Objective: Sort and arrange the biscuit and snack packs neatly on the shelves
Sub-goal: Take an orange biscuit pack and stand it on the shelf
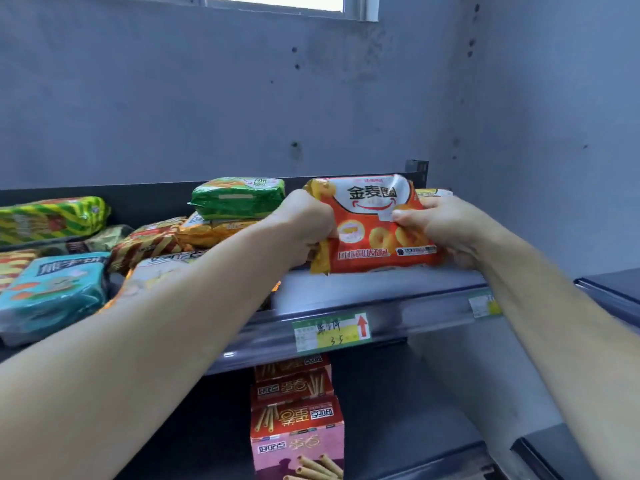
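Observation:
An orange-red snack pack (372,230) with ring biscuits printed on it stands upright at the right end of the top shelf (346,289). My left hand (301,226) grips its left edge and my right hand (436,226) grips its right edge, thumb on the front. To the left lie a green pack (239,199) stacked on a gold-orange pack (211,232), a red striped pack (149,242), a teal pack (55,289) and a green-yellow striped pack (52,218). A pale pack (159,268) is partly hidden under my left forearm.
A price label (330,332) with a red arrow is on the shelf's front rail. Below it, red and pink boxes of wafer rolls (298,424) are stacked on the lower shelf. A grey concrete wall stands behind and to the right. Another dark shelf edge (609,289) sits at far right.

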### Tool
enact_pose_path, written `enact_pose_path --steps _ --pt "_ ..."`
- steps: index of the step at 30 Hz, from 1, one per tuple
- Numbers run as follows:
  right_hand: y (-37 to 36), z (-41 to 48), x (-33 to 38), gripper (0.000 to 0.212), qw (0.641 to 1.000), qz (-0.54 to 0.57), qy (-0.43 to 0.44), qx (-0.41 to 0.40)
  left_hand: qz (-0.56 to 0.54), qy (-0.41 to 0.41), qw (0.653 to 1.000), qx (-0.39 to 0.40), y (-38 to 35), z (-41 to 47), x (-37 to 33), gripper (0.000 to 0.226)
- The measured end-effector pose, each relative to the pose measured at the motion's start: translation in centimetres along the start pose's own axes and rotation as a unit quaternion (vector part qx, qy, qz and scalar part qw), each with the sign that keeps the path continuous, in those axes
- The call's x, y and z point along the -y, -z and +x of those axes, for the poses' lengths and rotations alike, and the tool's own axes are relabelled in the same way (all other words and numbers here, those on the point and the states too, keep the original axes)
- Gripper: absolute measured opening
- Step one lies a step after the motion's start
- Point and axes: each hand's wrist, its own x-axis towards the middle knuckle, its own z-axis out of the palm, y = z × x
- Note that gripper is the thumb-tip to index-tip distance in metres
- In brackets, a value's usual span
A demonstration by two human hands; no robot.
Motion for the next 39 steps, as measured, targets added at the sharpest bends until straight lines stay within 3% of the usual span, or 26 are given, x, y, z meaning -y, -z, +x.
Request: enact_pose_path --steps 4,8,14,25,39 --pt "-3.8 -2.1 3.7 0.024 0.996 0.034 0.077 -0.01 -0.057 -0.086 0.992 -0.068 5.1 -2.5 -0.4 0.029" --pt "-9.9 -5.0 7.6 0.025 0.987 0.067 0.145 0.003 -0.086 -0.115 0.986 -0.079 12.3 -6.4 -0.1 0.047" --pt "-23.5 -11.6 13.2 0.025 0.971 0.087 0.211 0.077 -0.082 -0.14 0.971 -0.178 26.0 -14.0 2.8 0.04" --pt "-47.1 -22.0 21.3 0.012 0.941 0.117 0.242 0.208 -0.052 -0.12 0.916 -0.38 48.7 -25.5 9.9 0.035" --pt "-60.1 -18.8 26.3 0.011 0.927 0.082 0.246 0.271 -0.038 -0.103 0.882 -0.458 60.7 -22.8 13.8 0.033"
